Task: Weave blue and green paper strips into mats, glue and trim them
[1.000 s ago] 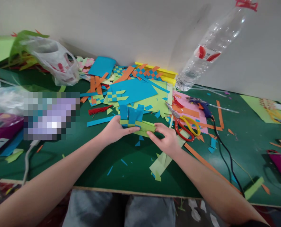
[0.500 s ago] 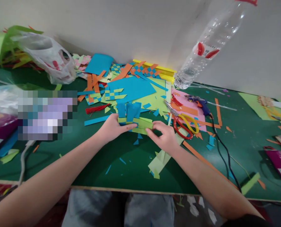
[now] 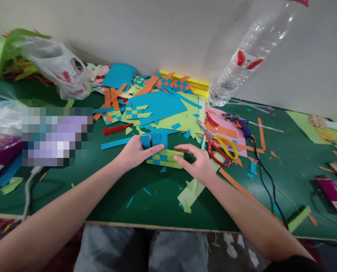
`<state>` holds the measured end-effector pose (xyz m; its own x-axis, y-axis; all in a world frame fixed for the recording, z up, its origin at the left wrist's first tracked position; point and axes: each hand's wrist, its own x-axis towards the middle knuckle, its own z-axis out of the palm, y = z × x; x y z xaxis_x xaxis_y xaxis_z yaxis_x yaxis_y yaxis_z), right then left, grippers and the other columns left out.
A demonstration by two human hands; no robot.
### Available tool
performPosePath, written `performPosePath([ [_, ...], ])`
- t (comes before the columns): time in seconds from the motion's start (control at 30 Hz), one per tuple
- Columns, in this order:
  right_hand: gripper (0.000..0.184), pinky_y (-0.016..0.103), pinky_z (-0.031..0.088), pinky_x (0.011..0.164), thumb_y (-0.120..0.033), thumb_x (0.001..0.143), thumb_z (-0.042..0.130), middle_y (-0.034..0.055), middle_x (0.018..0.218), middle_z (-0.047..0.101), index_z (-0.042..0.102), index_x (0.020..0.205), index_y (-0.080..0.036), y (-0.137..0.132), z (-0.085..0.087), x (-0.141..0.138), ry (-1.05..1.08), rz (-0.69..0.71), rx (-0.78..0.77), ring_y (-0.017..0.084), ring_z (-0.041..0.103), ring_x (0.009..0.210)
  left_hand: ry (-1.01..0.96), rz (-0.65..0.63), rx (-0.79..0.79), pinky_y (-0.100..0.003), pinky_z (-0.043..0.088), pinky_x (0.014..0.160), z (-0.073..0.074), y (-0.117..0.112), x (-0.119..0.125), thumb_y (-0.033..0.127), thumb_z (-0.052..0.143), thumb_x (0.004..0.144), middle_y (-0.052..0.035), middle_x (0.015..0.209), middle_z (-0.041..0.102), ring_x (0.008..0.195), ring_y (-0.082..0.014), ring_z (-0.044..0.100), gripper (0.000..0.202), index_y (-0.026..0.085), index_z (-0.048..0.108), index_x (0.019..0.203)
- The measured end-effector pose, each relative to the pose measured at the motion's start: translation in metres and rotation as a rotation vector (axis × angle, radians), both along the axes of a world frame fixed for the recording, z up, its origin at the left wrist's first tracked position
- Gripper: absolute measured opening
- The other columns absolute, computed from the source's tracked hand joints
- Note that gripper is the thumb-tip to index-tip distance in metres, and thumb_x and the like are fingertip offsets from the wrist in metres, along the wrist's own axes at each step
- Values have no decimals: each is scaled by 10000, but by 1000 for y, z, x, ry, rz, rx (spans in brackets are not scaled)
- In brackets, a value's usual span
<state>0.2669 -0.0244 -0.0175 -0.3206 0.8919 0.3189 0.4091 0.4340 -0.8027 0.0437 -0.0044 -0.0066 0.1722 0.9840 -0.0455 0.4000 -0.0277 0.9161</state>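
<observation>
My left hand [image 3: 137, 154] pinches a piece of woven paper strips [image 3: 160, 156] by its blue part, thumb in front and fingers behind. The blue strips point up and away; the light green ones run to the right and their ends lie loose. Beside those green ends is my right hand [image 3: 196, 160], thumb and fingers parted in a curve with nothing gripped. Scissors [image 3: 218, 147] with red and yellow handles lie just beyond my right hand. A blue paper strip [image 3: 116, 143] is on the table to the left of the weave.
Coloured paper sheets [image 3: 157, 107] and woven scraps spread toward the wall. A plastic bottle [image 3: 242, 62] stands at the back right. A blue glue gun [image 3: 243, 128] trails a black cord. To the left are a blurred-out device [image 3: 57, 139] with a white cable and a plastic bag [image 3: 57, 66].
The woven piece has tilted, its green part lower and more of its checked face showing. My right hand has let go of the green strips and its fingers have parted.
</observation>
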Motion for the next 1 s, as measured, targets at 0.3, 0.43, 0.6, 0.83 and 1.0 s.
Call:
performPosePath([
  [0.3, 114, 380, 567, 868, -262, 872, 593, 15, 769, 736, 700, 859, -226, 2, -7, -2, -29, 16, 141, 217, 685, 979, 27, -121, -70, -252, 420, 485, 7, -1, 1, 513, 644, 749, -7, 556, 597, 549, -155, 573, 366, 179, 616, 602],
  [0.43, 135, 357, 577, 817, -272, 877, 572, 21, 774, 729, 689, 828, -225, 1, -4, -1, -40, -12, 121, 212, 692, 947, 27, -98, -74, -248, 410, 464, 0, 1, -3, 518, 650, 749, -5, 556, 600, 526, -147, 559, 360, 174, 643, 643],
  [0.6, 143, 265, 544, 653, -271, 875, 559, 33, 801, 712, 664, 801, -209, 0, 0, -2, -61, -45, 123, 164, 679, 794, -10, -26, -46, -256, 427, 476, -5, 2, -3, 511, 686, 720, 2, 573, 603, 525, -147, 558, 344, 171, 657, 682],
  [0.83, 132, 228, 455, 525, -278, 871, 561, -10, 660, 634, 647, 819, -192, 0, -1, -1, -29, -112, 124, 102, 568, 567, -204, -4, -76, -287, 520, 625, -4, 2, -2, 518, 727, 700, -34, 753, 686, 697, -186, 636, 384, 164, 675, 838],
  [1.0, 151, 235, 444, 514, -316, 883, 559, -18, 637, 608, 639, 826, -203, 1, -3, 3, 1, -175, 92, 104, 541, 549, -283, 17, -126, -281, 530, 723, -3, 4, -1, 515, 711, 731, -51, 903, 719, 825, -193, 659, 398, 171, 685, 929],
])
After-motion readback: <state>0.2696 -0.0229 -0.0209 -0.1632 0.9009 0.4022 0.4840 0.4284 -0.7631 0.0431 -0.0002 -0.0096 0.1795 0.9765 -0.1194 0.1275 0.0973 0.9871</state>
